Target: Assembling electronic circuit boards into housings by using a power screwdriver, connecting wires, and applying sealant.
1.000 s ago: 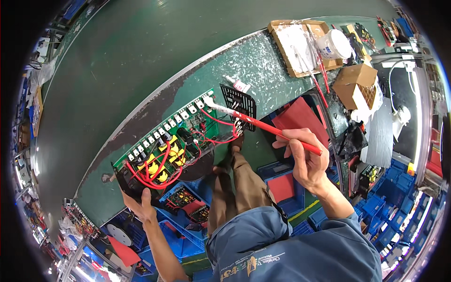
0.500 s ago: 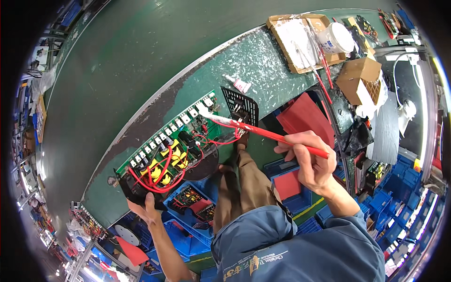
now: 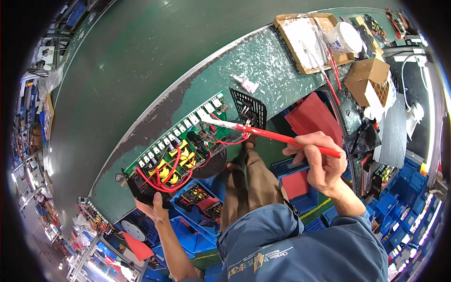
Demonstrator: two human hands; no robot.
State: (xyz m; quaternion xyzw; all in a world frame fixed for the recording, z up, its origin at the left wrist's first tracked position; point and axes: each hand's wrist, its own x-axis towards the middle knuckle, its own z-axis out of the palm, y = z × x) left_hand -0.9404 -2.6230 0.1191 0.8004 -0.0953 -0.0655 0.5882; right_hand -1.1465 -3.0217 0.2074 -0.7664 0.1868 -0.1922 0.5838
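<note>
the right hand (image 3: pixel 324 162) pinched a red-handled brush (image 3: pixel 272 135), tip leftward at a circuit board (image 3: pixel 174 134) slanting up-right along the bench (image 3: pixel 263 58); the left hand (image 3: pixel 154 210) clasped the board's black end panel (image 3: pixel 139 188) beside red wires (image 3: pixel 167 190).

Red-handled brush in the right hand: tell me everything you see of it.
The red-handled brush is long and slim, its glossy handle white-flecked near the white-coated front end. The right hand grips it near the rear. It slants up-left in view, tip at the pale components along the green circuit board; contact is unclear.
</note>
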